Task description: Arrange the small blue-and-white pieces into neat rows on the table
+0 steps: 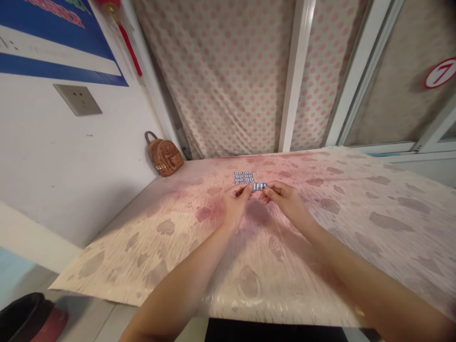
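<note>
Both hands are raised a little over the table, close together, near a sheet of small blue-and-white labels (243,177). My left hand (237,198) pinches a small blue-and-white label (256,186) between thumb and fingers. In the fingertips of my right hand (281,194) is a second small blue-bordered label (262,186). The two pieces sit side by side with a narrow gap between them. Too small to read is the print on them. Behind my left hand, the near edge of the sheet is partly hidden.
A patterned plastic cloth covers the table (245,280). At the back left, a small brown backpack-shaped bag (166,156) rests against the wall. A polka-dot curtain (228,80) hangs behind the far edge. On the floor at lower left is a dark and red container (33,318).
</note>
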Demonstrator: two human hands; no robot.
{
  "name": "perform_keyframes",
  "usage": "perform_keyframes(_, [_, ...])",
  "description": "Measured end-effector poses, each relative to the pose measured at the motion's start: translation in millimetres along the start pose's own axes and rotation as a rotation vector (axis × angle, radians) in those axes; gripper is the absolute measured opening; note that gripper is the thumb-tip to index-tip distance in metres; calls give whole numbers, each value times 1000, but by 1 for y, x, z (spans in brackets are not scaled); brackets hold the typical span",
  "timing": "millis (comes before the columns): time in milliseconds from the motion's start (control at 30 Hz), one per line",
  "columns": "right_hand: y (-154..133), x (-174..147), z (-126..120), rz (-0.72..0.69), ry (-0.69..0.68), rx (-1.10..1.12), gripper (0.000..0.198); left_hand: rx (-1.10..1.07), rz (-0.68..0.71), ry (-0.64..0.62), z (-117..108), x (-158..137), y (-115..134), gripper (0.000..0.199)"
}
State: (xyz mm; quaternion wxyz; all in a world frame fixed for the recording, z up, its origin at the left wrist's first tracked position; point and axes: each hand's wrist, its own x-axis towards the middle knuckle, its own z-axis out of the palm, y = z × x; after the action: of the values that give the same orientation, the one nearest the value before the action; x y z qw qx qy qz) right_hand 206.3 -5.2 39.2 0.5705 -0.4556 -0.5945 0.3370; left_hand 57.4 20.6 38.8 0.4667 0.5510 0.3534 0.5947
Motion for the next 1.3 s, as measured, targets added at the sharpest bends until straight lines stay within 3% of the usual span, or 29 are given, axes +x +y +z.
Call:
perform_keyframes(267, [2, 2, -6, 90, -25, 158, 29, -120, -73, -79, 0, -1, -2, 30])
perform_keyframes(500, [1, 2, -6, 95, -47, 157, 30, -165, -87, -117, -1, 0, -3, 28])
perform_keyframes(1000, [5, 2, -6, 130, -36, 96, 22, 39, -28, -102, -4, 5, -12, 22])
perform_keyframes(1300, [12, 5, -9, 229, -64, 71, 24, 157, -6, -153, -12, 12, -25, 15])
